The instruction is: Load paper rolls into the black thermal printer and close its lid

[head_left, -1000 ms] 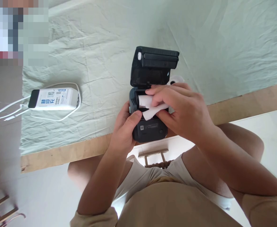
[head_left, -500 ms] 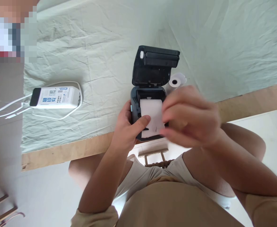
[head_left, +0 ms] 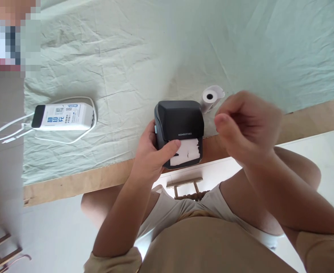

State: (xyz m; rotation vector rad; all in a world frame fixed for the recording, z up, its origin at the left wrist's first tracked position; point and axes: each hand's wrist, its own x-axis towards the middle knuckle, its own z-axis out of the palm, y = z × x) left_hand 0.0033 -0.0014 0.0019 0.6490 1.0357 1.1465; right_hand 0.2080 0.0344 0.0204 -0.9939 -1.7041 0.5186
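Left hand [head_left: 152,155] clasps black printer [head_left: 181,117]

The printer is at the near edge of the table [head_left: 70,181], thumb [head_left: 169,149] on white paper [head_left: 193,149] at its front. Right hand [head_left: 248,129], apart, curls near a paper roll [head_left: 207,104]; cannot tell if empty.

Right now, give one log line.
left hand: gripping printer, thumb on paper strip; right hand: apart from printer; lid: down; roll: beside printer
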